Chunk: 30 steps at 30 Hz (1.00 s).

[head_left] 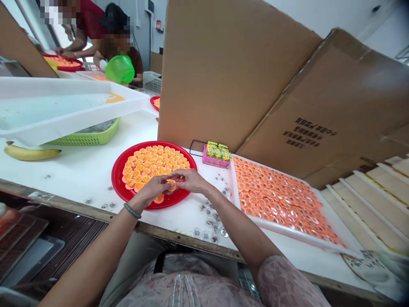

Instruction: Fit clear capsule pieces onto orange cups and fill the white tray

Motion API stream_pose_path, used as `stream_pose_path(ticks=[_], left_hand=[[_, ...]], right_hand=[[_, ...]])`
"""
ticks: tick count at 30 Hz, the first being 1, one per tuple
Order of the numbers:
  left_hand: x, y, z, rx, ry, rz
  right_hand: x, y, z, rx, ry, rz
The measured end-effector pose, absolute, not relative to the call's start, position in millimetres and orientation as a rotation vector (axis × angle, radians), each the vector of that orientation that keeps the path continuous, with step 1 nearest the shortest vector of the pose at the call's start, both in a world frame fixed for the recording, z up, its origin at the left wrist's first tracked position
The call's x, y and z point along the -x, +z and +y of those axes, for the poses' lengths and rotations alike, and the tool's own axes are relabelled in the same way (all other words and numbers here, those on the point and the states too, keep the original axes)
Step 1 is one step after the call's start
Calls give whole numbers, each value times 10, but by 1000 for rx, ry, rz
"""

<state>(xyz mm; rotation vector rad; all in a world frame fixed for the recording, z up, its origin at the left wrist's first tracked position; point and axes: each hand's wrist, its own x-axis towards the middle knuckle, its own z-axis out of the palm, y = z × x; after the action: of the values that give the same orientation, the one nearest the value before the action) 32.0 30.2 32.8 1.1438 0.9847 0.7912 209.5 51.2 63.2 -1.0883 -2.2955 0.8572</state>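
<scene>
My left hand (155,187) and my right hand (191,180) meet over the near edge of a red round plate (119,184) filled with several small orange cups. Between the fingertips of both hands sits one small orange cup (173,184), pinched from both sides. A green bead bracelet is on my left wrist. Several small clear lids (209,212) lie loose on the white table under my right forearm.
A white tray (332,215) packed with sealed orange cups lies to the right. A small pink basket (216,155) stands behind the plate. Large cardboard sheets (223,68) rise behind. A white bin (64,111), green basket and banana (30,152) lie left. Other people work at the far left.
</scene>
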Motion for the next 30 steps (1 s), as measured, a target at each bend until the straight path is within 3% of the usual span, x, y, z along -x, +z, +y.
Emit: stream_pose_path(ticks=[3,9,15,30], left_hand=[[-405,288,222,-968,861,968],[-521,207,55,-695,1053,908],[-591,164,-4,-697,1113,1012],[-694,232,-105,-563,1235,1058]], right_hand=[[-2395,667,522,1254,754,-2141],[-2914,299,211,2006,193,-2237],[-2928,-169,-58,2048,229,-2277],[-3069,-360,-154,1840,376,-1797]])
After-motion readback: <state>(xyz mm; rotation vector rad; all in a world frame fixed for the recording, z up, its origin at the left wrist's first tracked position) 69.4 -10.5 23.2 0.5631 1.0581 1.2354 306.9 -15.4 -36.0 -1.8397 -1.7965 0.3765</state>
